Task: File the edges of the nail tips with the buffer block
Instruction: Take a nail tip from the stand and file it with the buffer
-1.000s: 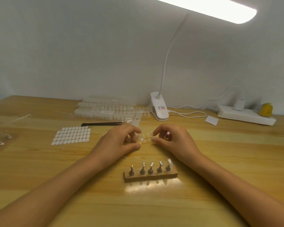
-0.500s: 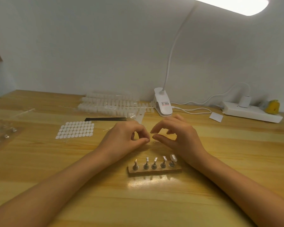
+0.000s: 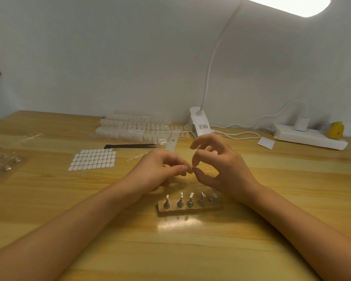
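Observation:
My left hand (image 3: pixel 160 171) and my right hand (image 3: pixel 221 169) meet fingertip to fingertip above the wooden table (image 3: pixel 190 250). Between thumb and forefinger of each is a tiny clear piece (image 3: pixel 192 169), too small to tell what it is. My right hand's other fingers are lifted and spread. Just below the hands stands a small wooden holder (image 3: pixel 190 208) with several metal pegs. A clear nail tip (image 3: pixel 213 192) sits on its rightmost peg. Strips of nail tips (image 3: pixel 134 126) lie at the back. I see no buffer block.
Black tweezers (image 3: pixel 130 146) and a sheet of white oval stickers (image 3: pixel 93 159) lie to the left. A clear bag with metal pegs (image 3: pixel 2 165) is at the far left. Clamp lamp (image 3: pixel 199 122), white power strip (image 3: pixel 308 136) and a paper scrap (image 3: pixel 266 142) sit at the back right.
Both hands have risen off the table, where they held a clear strip. The fingertips now pinch together at one point, and my right hand's free fingers have spread.

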{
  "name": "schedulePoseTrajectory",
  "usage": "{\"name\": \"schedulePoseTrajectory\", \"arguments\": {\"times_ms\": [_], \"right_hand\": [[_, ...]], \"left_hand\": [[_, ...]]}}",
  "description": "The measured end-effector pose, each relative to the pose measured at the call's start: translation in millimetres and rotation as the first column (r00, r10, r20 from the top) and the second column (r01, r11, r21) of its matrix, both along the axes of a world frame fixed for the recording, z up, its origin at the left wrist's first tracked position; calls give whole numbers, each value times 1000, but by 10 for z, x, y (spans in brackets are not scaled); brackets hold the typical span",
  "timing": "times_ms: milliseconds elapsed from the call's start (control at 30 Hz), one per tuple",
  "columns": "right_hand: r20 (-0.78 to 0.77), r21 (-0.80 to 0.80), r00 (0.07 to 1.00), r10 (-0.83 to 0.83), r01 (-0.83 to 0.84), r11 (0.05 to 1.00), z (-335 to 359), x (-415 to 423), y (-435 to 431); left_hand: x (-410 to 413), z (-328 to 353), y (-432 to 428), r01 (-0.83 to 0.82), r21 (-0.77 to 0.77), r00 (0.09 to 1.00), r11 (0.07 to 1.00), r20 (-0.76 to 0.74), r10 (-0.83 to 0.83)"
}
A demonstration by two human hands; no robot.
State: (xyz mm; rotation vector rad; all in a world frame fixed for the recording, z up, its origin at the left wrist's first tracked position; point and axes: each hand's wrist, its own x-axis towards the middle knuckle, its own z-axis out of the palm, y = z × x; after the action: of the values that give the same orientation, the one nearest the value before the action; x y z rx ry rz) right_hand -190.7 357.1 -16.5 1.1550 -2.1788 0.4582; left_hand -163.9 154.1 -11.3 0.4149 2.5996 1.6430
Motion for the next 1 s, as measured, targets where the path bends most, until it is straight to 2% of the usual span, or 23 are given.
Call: {"name": "schedulePoseTrajectory", "arguments": {"times_ms": [67, 100, 167, 233, 267, 333, 400, 433, 467, 500, 567, 633, 667, 800, 900, 1000], "right_hand": [[-45, 42, 999, 19, -17, 999, 2, -16, 15], [-14, 31, 1000, 26, -25, 999, -2, -22, 17], [181, -56, 982, 46, -36, 998, -14, -22, 2], [461, -189, 881, 106, -19, 982, -9, -13, -22], [570, -247, 810, 139, 7, 969, 1, -5, -36], [696, -336, 691, 194, 75, 939, 15, 15, -69], [769, -442, 575, 278, 165, 882, 34, 24, -90], [789, -479, 529, 314, 209, 852, 50, 26, -89], [797, -493, 510, 325, 236, 837, 69, 28, -83], [793, -482, 530, 302, 240, 843, 81, 25, -71], [751, -416, 630, 197, 219, 883, 75, 16, -53], [702, -368, 704, 112, 224, 903, 53, 15, -46], [686, -360, 722, 88, 232, 904, 39, 10, -41], [654, -305, 756, 17, 242, 921, 18, -2, -19], [618, -224, 786, -1, 177, 958, 9, 19, -37], [590, -226, 807, 27, 133, 965, 13, 27, -70]], "left_hand": [[0, 18, 16, -24, 8, 998, 1000, 63, 24], [1, 12, 13, -44, -30, 999, 999, 11, 45], [14, -15, -6, -109, -243, 955, 964, -295, 34], [47, -36, -16, -192, -409, 769, 892, -628, -122], [58, -33, -19, -225, -438, 668, 871, -720, -189], [58, -17, -35, -266, -473, 518, 840, -805, -289], [47, -24, -38, -316, -531, 426, 786, -820, -382], [47, -29, -33, -322, -547, 427, 773, -812, -397], [51, -33, -20, -305, -546, 481, 780, -796, -368], [62, -33, -5, -274, -523, 583, 807, -758, -293], [47, -40, -3, -251, -430, 796, 867, -602, -69], [-19, -90, -49, -267, -369, 888, 890, -453, 78], [-48, -107, -72, -277, -375, 901, 885, -421, 104], [-72, -121, -93, -305, -471, 894, 827, -442, 78], [-56, -119, -80, -296, -418, 860, 859, -507, 50], [-25, -90, -23, -203, -368, 846, 907, -532, -27]]}}
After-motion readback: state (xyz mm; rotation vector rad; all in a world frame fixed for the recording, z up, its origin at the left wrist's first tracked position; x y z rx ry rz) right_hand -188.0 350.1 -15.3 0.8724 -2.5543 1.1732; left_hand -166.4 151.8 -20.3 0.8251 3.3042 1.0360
